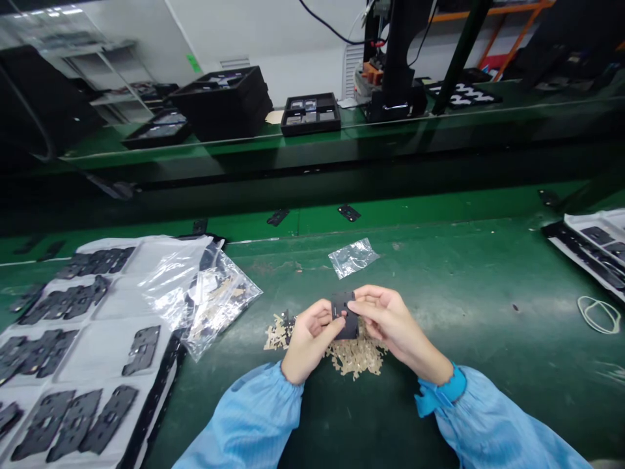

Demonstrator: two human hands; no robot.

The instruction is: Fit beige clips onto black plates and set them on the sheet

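Your left hand (312,335) and right hand (389,320) pinch the black plate (349,327) in their fingers (364,308), at six o'clock from the small clear bag (354,258); whether the plate touches the tan pieces (359,359) is hard to tell.

Black plate (348,327) matt; small plastic bag (353,258) glossy.
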